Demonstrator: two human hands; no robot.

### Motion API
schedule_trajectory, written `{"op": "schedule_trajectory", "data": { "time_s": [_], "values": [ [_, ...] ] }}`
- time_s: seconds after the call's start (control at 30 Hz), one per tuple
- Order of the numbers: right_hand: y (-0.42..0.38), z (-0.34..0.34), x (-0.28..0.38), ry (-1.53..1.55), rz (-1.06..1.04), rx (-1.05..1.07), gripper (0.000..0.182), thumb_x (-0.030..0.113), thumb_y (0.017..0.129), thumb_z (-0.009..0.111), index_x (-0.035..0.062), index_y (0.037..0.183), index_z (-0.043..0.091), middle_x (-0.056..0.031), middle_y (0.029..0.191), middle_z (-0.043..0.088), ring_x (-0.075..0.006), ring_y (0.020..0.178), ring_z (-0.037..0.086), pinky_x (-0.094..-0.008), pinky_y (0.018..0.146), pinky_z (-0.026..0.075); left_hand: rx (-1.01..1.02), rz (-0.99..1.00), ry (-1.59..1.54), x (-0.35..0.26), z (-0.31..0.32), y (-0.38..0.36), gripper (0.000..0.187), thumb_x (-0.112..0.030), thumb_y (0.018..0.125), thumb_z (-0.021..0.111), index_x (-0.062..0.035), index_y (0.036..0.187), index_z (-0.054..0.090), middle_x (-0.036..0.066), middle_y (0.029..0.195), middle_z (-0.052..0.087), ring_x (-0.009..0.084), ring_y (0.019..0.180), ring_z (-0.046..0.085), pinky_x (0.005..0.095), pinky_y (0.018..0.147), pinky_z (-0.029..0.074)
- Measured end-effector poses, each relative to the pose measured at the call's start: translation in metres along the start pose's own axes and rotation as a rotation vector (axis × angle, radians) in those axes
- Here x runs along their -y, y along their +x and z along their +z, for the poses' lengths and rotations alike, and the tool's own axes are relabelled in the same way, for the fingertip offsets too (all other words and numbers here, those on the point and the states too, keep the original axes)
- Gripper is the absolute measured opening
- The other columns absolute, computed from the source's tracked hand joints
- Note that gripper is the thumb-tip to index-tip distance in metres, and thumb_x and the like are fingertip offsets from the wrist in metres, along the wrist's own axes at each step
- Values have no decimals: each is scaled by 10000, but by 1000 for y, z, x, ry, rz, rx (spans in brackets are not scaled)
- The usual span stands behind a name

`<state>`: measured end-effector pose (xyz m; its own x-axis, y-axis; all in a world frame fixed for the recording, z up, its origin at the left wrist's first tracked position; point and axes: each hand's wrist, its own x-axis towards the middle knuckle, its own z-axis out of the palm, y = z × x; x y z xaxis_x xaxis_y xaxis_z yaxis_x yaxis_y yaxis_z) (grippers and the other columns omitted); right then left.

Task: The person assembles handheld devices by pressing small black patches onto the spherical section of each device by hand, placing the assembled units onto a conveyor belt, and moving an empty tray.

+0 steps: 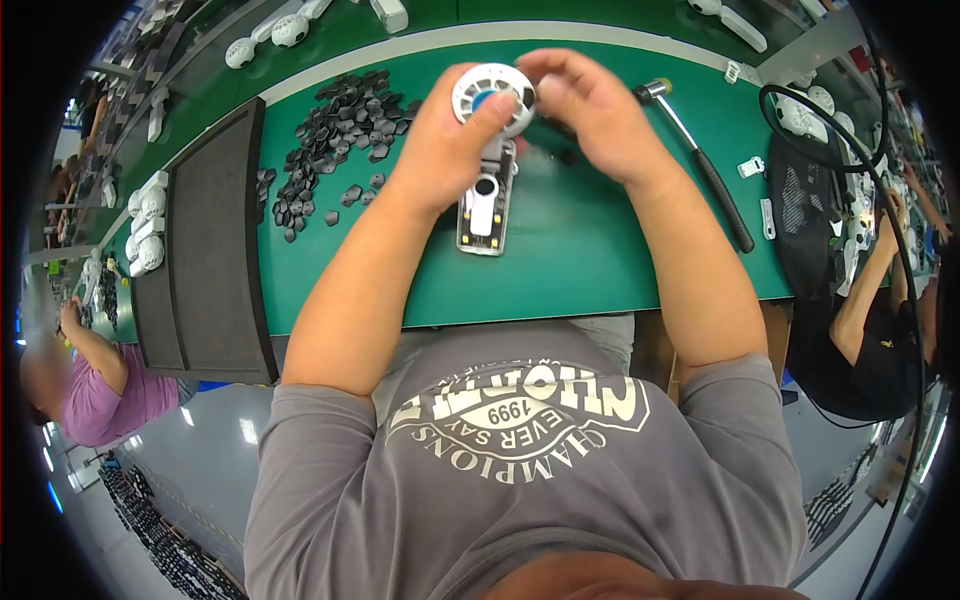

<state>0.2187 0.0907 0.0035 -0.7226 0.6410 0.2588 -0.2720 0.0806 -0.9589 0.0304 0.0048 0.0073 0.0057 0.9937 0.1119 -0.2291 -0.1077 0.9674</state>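
My left hand (pixel 445 150) is closed around a white device with a round, football-patterned head (pixel 493 78); its thumb presses on the face of the head, where a bit of blue shows. The device's long body (pixel 484 215) points toward me, with a clear edge and dark inner parts visible. My right hand (pixel 590 115) is at the right side of the head, fingers curled and thumb and forefinger close together by its rim. Whatever they pinch is too small or blurred to make out. To the left lies a pile of black pentagon-shaped pieces (pixel 345 130).
A hammer (pixel 705 165) with a black handle lies at right, near small white parts (pixel 751 167). A black tray (pixel 215 240) leans over the left table edge. More white devices (pixel 148 225) stand beyond it. A black cable (pixel 885 190) hangs at right. Co-workers sit on both sides.
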Motion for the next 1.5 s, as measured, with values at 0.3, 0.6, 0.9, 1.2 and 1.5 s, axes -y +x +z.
{"op": "schedule_trajectory", "data": {
  "time_s": [0.3,0.6,0.9,1.2,1.5],
  "values": [
    [-6,-21,-4,-1224,113,-196,196,188,929,737,40,1056,719,-92,980,671,-253,962,651,-370,861,527,-122,68,323,15,-13,9,524,-260,945,769,26,1286,491,108,999,706,164,840,706,307,758,574],
    [-4,-17,-7,-1429,-39,23,168,161,881,735,37,994,725,-102,977,671,-324,972,641,-435,857,529,-110,12,375,7,-10,3,539,-282,913,797,14,1275,528,101,995,710,141,831,694,299,751,565],
    [-3,-21,-12,-1404,-119,40,123,140,910,684,44,981,715,-100,973,672,-323,969,642,-436,861,529,-66,-82,435,7,-11,2,623,-345,848,849,7,1277,565,98,1008,713,141,844,683,296,757,566],
    [-1,-22,-10,-1457,-125,-104,105,131,955,648,38,960,697,-92,936,669,-279,911,650,-402,817,531,38,-40,580,-1,-13,-2,536,-275,839,852,-6,1231,605,76,1014,690,123,852,652,276,750,543],
    [-14,8,16,-695,-65,-60,94,80,970,649,-6,949,680,-59,872,653,-147,770,605,-283,711,504,167,-39,727,-15,-5,-10,608,-332,779,885,-6,1211,607,87,1004,666,146,885,623,297,758,519]
  ]
}}
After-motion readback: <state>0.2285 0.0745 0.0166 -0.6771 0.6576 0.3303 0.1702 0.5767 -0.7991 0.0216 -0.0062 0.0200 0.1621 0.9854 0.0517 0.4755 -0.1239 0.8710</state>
